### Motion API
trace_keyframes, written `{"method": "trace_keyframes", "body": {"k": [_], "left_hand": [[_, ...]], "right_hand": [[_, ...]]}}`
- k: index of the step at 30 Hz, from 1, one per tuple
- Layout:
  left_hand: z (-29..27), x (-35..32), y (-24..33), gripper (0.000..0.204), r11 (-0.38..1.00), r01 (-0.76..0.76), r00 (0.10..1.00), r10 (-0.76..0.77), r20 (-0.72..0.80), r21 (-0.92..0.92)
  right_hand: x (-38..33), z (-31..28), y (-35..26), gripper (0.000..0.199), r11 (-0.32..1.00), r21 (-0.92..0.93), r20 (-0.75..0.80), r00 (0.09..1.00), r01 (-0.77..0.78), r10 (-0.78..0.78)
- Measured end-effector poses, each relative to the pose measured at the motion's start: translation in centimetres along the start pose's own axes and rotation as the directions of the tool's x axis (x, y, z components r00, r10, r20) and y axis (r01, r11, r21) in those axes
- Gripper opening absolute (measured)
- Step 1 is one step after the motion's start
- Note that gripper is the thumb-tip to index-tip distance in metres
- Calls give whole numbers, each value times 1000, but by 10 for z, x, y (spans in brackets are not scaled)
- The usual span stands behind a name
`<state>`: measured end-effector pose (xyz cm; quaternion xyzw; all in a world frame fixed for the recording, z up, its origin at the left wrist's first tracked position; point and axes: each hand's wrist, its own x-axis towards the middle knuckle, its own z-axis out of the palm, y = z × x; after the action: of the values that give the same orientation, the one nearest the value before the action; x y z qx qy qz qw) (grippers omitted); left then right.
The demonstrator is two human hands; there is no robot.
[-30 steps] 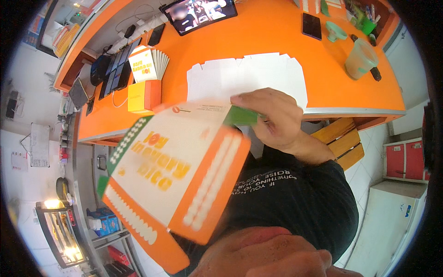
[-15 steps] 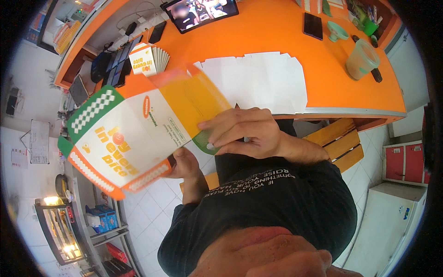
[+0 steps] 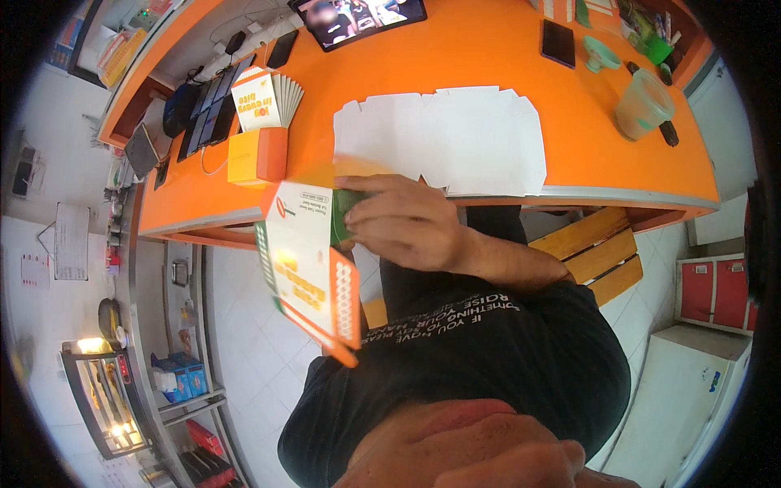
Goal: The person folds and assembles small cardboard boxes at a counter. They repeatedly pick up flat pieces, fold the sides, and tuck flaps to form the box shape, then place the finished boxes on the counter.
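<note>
My right hand [image 3: 407, 220] is closed on the edge of a printed cardboard box blank [image 3: 301, 244], at its green flap. The blank is white with orange, yellow and green parts, partly bent, and tilted in the air off the front edge of the table. Its lower part is blurred. My left hand is hidden, apparently behind the blank. White die-cut cardboard sheets [image 3: 439, 138] lie flat on the orange table [image 3: 480, 57], just beyond my right hand. Left of them stands a small yellow and orange box [image 3: 256, 156], with a fanned row of folded white cartons [image 3: 267, 102] behind it.
A tablet [image 3: 358, 20] playing video stands at the back. At the right are a phone [image 3: 558, 43], a small green bowl [image 3: 600, 54] and a clear plastic tub [image 3: 644, 104]. A wooden stool [image 3: 590, 244] is under the table edge. Metal shelves [image 3: 183, 325] stand at the left.
The box blank has turned, swung toward the right and tilted steeper, uncovering the yellow and orange box. My left hand has gone out of sight behind it. The right hand keeps its grip.
</note>
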<state>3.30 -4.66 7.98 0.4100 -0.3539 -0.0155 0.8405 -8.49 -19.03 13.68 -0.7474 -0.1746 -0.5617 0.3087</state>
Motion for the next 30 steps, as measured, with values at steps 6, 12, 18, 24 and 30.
{"method": "trace_keyframes", "body": {"k": [6, 12, 18, 24, 30], "left_hand": [[-4, -1, 3, 71, 995, 84, 996, -82, 27, -47], [-11, 7, -10, 74, 973, 222, 970, -213, 118, -68], [-48, -9, -1, 67, 941, 9, 984, -68, 163, 338], [-24, -1, 22, 55, 972, -113, 991, 95, 95, 208], [-13, 10, 28, 43, 949, -256, 967, 253, 37, 186]], "right_hand": [[-2, 12, -2, 22, 995, 90, 41, 998, -45, 42], [-4, 12, -8, 24, 989, -145, 84, 996, 15, -3], [-2, 2, -13, 33, 996, -44, 65, 994, -81, 84], [-2, -5, -8, 38, 998, -55, 165, 985, -42, 50], [3, -1, -10, 45, 993, -114, 53, 999, 2, 4]]}}
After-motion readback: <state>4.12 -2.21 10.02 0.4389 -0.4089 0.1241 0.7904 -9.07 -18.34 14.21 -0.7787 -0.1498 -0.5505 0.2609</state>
